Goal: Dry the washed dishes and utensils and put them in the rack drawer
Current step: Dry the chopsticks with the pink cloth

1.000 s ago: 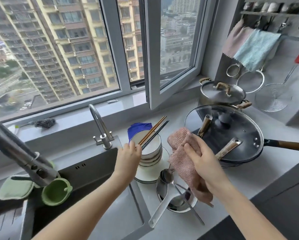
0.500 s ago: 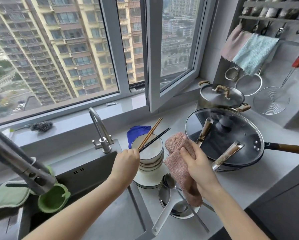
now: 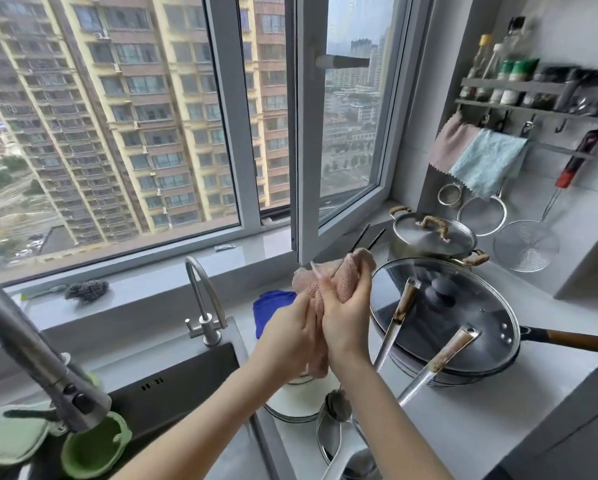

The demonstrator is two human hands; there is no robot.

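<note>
My left hand (image 3: 287, 337) and my right hand (image 3: 346, 317) are pressed together above the stacked white dishes (image 3: 296, 400). The right hand grips a pink cloth (image 3: 348, 271) wrapped round a bundle of chopsticks (image 3: 361, 239). Only their dark tips stick out of the cloth toward the window. My left hand grips the lower end of the bundle, where the cloth hangs down. Most of the dish stack is hidden under my hands. A steel bowl (image 3: 325, 445) with spoons sits at the counter's front edge.
A lidded wok (image 3: 443, 317) with two ladle handles resting on it stands right of my hands, a lidded pot (image 3: 432, 237) behind it. The sink (image 3: 180, 382) and tap (image 3: 200, 299) are to the left. A blue cloth (image 3: 270, 306) lies behind the dishes.
My left hand lifted the chopsticks off the bowls. My right hand brought the pink cloth up and wrapped it round them; both hands now meet higher up.
</note>
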